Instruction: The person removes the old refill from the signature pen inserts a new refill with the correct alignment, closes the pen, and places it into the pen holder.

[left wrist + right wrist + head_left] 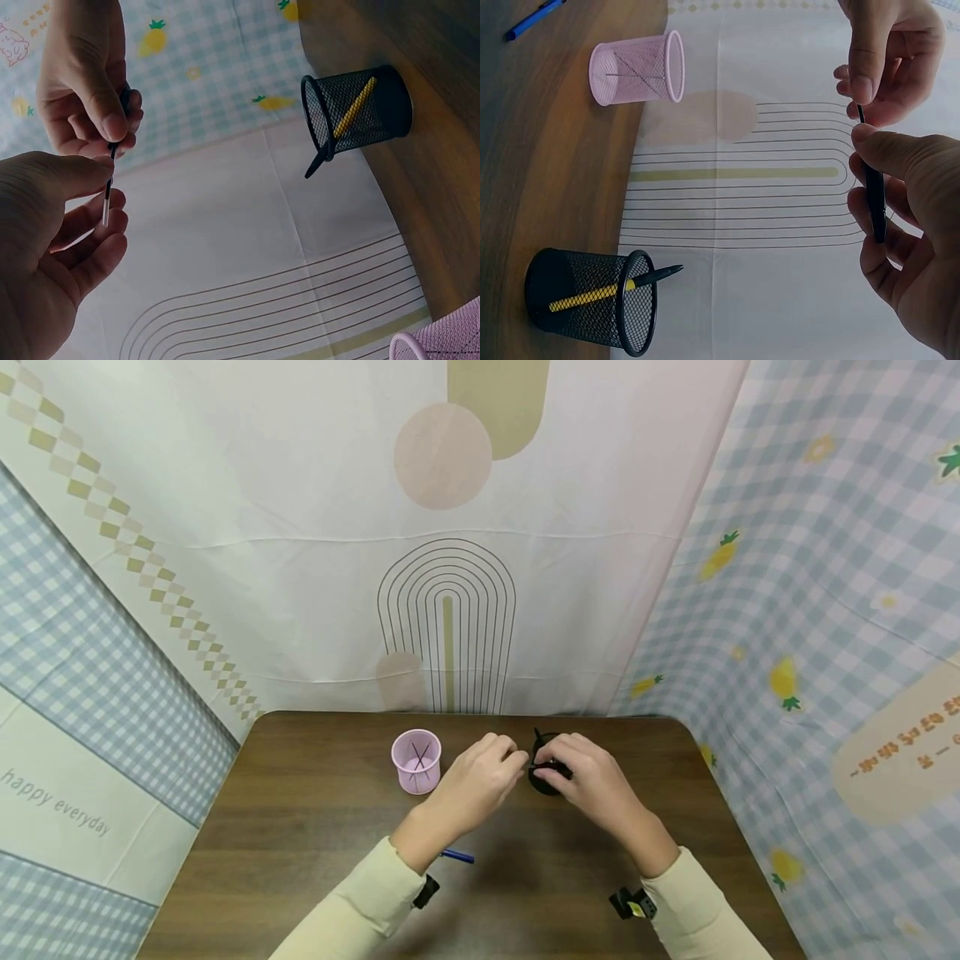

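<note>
Both hands meet in the air, near the black mesh pen holder (577,300) in the head view. My left hand (480,777) pinches a thin pen refill (106,206), dark along one part and clear at its lower end. Between the thumb and fingers of my right hand (596,777) is a black pen barrel (874,199), in line with the refill. The two hands' fingertips are close together, and they cover the place where refill and barrel come together. A yellow pen with a black end (354,109) leans inside the black holder.
A pink mesh pen holder (406,779) stands left of the hands, with crossed dark lines showing on it. The blue pen (459,857) lies on the brown wooden table (285,827), partly behind the left wrist. Patterned cloths (300,527) hang around the table's back and sides.
</note>
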